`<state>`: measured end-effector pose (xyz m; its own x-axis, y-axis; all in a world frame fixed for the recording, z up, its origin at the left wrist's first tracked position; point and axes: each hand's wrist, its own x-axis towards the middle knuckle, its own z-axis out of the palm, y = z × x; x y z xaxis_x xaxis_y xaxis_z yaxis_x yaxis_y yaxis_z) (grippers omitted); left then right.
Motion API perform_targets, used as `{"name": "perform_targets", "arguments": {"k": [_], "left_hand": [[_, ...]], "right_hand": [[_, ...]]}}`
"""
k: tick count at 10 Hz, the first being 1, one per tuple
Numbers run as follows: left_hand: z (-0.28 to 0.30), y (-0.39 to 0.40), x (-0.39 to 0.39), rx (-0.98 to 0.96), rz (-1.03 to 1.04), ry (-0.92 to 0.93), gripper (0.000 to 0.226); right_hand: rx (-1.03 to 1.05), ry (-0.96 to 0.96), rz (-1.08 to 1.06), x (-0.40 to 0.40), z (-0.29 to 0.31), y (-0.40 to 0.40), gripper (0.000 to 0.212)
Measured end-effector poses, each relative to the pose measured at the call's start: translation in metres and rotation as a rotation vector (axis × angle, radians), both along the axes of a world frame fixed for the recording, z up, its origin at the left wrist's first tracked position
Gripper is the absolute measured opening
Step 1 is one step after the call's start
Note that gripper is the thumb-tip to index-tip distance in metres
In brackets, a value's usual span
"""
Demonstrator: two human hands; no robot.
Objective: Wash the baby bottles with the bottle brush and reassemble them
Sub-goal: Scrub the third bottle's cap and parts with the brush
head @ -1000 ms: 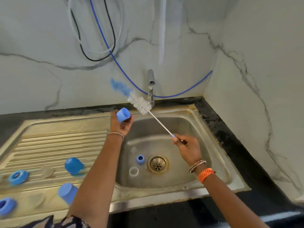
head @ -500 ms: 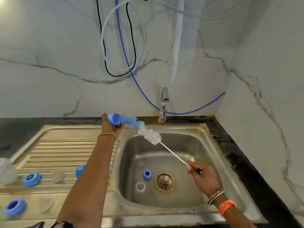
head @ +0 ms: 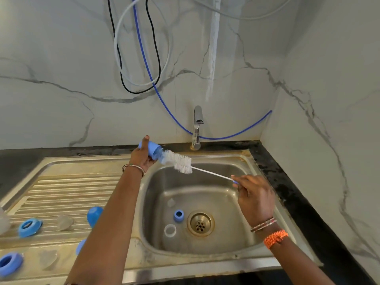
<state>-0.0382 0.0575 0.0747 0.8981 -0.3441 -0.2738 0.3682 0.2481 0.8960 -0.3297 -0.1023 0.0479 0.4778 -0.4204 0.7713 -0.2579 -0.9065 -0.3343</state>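
— What's moved since half a second ago?

— Your bottle brush [head: 178, 161] has gone tip-first into the blue cap [head: 151, 148]; earlier its bristles only lay beside the cap.

— And my hands?

— Your left hand [head: 141, 156], at ten o'clock from the drain [head: 200, 223], has its fingers wrapped round the cap above the sink [head: 244, 246] rim. At two o'clock, your right hand [head: 254, 195] pinches the brush's wire handle.

no readable text, no labels, no brand marks, no numbers, no signs on anything in view
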Motion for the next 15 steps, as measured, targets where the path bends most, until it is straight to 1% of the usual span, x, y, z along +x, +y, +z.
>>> {"name": "perform_targets", "arguments": {"k": [1, 2, 3, 4, 5, 6, 7, 8, 9, 10, 11, 12, 13, 14, 15], "left_hand": [[0.007, 0.002, -0.003, -0.156, -0.137, -0.02, 0.049], [0.015, 0.006, -0.002, -0.299, -0.183, -0.012, 0.05], [0.015, 0.009, -0.003, -0.342, -0.148, -0.03, 0.047], [0.01, 0.012, -0.001, -0.323, -0.079, -0.025, 0.042], [0.008, 0.015, -0.001, -0.232, -0.039, -0.003, 0.044], [0.006, 0.016, -0.002, -0.196, -0.064, -0.015, 0.049], [0.007, 0.017, -0.005, -0.326, -0.136, 0.012, 0.047], [0.01, 0.019, -0.009, -0.448, -0.18, 0.045, 0.041], [0.011, 0.024, -0.01, -0.408, -0.16, 0.05, 0.026], [0.014, 0.023, -0.009, -0.309, -0.107, 0.072, 0.011], [0.013, 0.02, -0.01, -0.274, -0.011, 0.114, 0.024], [0.011, 0.017, -0.008, -0.326, -0.031, 0.11, 0.032], [0.01, 0.015, -0.005, -0.366, -0.041, 0.069, 0.034], [0.013, 0.015, -0.008, -0.357, -0.027, -0.027, 0.039], [0.013, 0.018, -0.006, -0.382, -0.016, -0.045, 0.048]], "right_hand": [[0.749, 0.278, 0.207, -0.002, 0.014, -0.001, 0.019], [1.515, 0.539, 0.418, -0.005, 0.024, 0.003, 0.037], [1.245, 0.513, 0.318, 0.0, 0.019, 0.011, 0.031], [0.197, 0.218, -0.02, 0.0, 0.017, 0.017, 0.012], [-0.259, -0.028, 0.003, -0.002, 0.02, 0.018, 0.021], [0.007, 0.006, 0.013, 0.0, 0.025, 0.019, 0.017], [0.824, 0.393, 0.187, 0.002, 0.033, 0.011, 0.018], [1.437, 0.612, 0.363, 0.004, 0.032, 0.006, 0.037], [1.034, 0.621, 0.268, 0.003, 0.026, 0.01, 0.027], [0.435, 0.629, 0.06, 0.0, 0.023, 0.013, 0.035], [0.231, 0.495, 0.02, -0.004, 0.028, 0.014, 0.03], [-0.107, 0.3, -0.188, -0.008, 0.026, 0.01, 0.014], [0.306, 0.392, -0.057, -0.008, 0.039, 0.012, 0.011], [1.492, 0.692, 0.387, -0.011, 0.05, 0.013, 0.038], [1.513, 0.643, 0.447, -0.011, 0.038, 0.016, 0.036]]}}
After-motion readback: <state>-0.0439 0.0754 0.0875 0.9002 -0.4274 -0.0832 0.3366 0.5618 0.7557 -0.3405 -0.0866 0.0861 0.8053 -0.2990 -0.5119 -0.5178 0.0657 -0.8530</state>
